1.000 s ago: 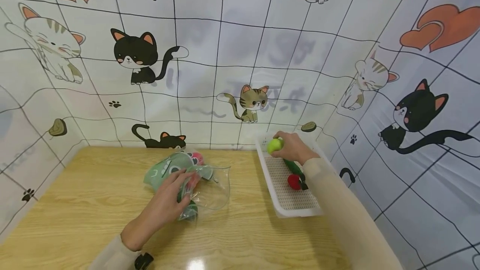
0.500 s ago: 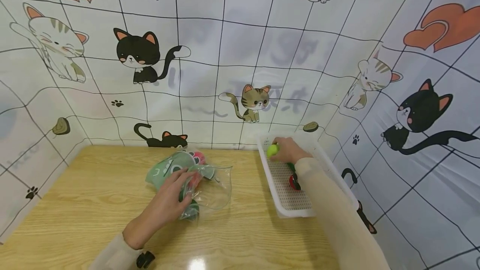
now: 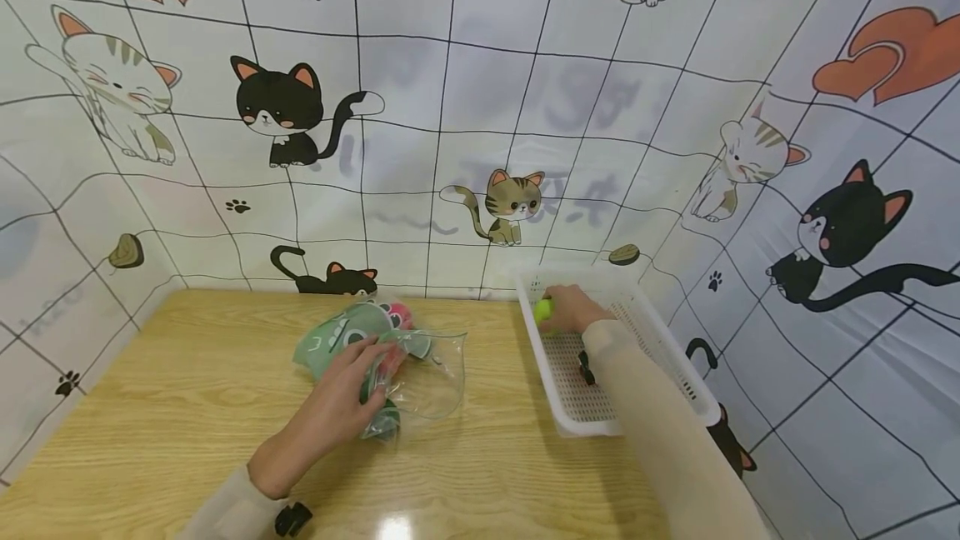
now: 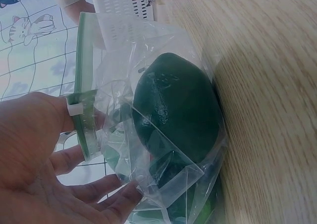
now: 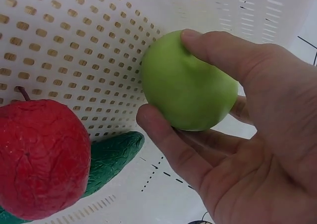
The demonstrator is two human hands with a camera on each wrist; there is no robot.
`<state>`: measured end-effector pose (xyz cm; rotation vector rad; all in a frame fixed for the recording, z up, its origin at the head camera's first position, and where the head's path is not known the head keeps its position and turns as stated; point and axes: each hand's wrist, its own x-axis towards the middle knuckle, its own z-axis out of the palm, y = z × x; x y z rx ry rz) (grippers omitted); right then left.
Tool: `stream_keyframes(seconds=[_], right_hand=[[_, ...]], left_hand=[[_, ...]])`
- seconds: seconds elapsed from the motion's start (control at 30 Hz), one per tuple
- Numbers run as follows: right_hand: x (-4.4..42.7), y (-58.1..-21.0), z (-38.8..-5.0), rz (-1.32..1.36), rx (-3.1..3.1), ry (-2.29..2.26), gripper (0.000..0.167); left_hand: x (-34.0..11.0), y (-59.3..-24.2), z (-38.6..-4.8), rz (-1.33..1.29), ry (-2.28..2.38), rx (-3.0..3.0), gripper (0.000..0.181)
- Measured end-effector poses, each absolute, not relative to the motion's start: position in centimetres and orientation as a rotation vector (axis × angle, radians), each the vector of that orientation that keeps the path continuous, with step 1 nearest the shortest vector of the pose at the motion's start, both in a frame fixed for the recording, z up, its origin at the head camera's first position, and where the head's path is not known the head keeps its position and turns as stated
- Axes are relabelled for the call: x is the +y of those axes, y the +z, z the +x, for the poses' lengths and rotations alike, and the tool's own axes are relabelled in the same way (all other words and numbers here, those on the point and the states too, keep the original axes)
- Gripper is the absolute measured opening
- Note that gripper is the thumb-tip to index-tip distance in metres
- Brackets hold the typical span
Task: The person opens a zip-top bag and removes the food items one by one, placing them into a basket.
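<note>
My right hand (image 3: 572, 311) grips a green apple (image 5: 185, 92) inside the white perforated basket (image 3: 562, 394), thumb on one side and fingers round the other. Beside it in the right wrist view lie a red apple (image 5: 44, 159) with a wrinkled skin and a dark green cucumber (image 5: 114, 157); my sleeve largely covers both in the head view. On the table's left side, my left hand (image 3: 341, 394) holds a clear zip bag (image 3: 435, 377) by its green-edged mouth. A smooth dark green, rounded piece (image 4: 176, 110) shows through the plastic, with more green things below it.
A light green cartoon-printed part (image 3: 330, 348) lies at the bag's far side, with a pink piece (image 3: 401, 315) behind. The wooden table (image 3: 480, 482) runs back to a cat-patterned cloth wall (image 3: 405, 107). Raised basket sides surround my right hand.
My right hand has lowered the green apple into the basket, moving slightly left and toward me. The sleeve now hides more of the red apple and cucumber. My left hand stays at the bag.
</note>
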<state>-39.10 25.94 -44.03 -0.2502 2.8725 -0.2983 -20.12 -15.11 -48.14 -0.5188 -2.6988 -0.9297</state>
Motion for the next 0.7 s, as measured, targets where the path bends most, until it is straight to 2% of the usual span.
stream_keyframes(seconds=[0.43, 0.7], right_hand=[[26.4, -43.5, -38.8, -0.208, 2.872, -0.254, 0.081], [26.9, -42.3, -37.7, -0.272, 2.908, -0.252, 0.079]], left_hand=[[-14.8, -48.2, -20.1, -0.536, -0.916, -2.673, 0.059], [-14.6, -48.2, -20.1, -0.527, -0.917, -2.695, 0.059]])
